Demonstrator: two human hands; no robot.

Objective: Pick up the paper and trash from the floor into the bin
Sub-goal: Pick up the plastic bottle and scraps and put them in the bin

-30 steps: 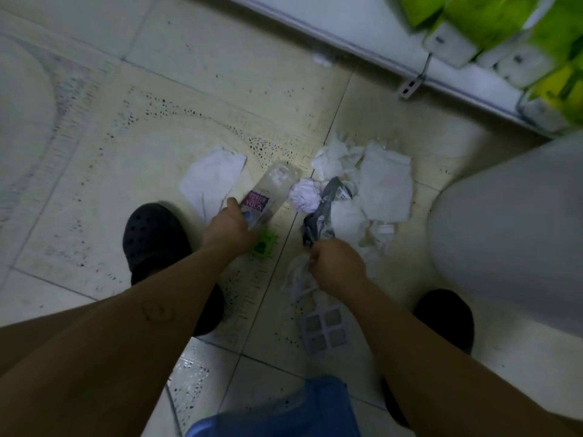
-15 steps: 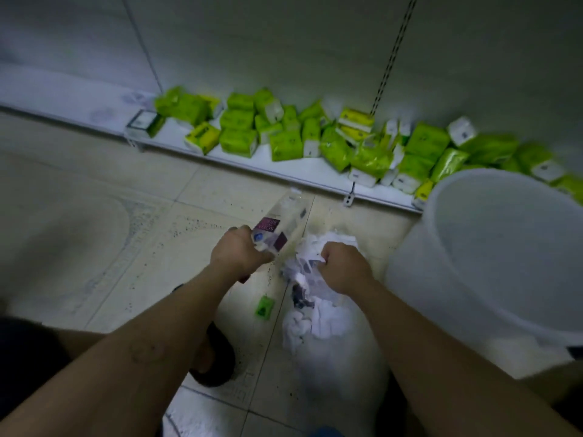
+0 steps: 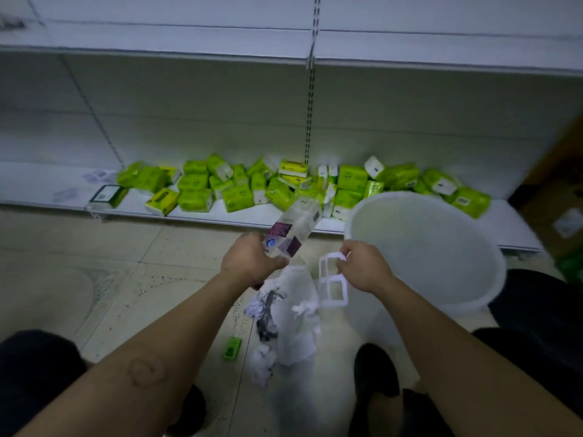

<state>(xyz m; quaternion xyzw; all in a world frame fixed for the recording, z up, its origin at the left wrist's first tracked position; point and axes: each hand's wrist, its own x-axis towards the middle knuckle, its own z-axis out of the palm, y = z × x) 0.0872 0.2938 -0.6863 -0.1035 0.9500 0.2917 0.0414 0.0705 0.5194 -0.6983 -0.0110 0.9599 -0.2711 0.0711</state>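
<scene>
Fingers of both hands are curled shut on trash held above the floor beside the white bin [image 3: 426,247]. Left hand [image 3: 250,261] grips a clear plastic bottle [image 3: 293,228] with a purple label, tilted up toward the bin. Right hand [image 3: 362,266] pinches a white plastic grid frame [image 3: 331,283], with crumpled paper [image 3: 293,323] dangling below it. A small green wrapper [image 3: 232,348] lies on the tiles.

Green and yellow plastic-wrapped tissue packs [image 3: 239,187] heaped along white metal bottom shelf [image 3: 220,216]; pale speckled floor tiles [image 3: 94,279] in front.

Head-height view, forward and downward
</scene>
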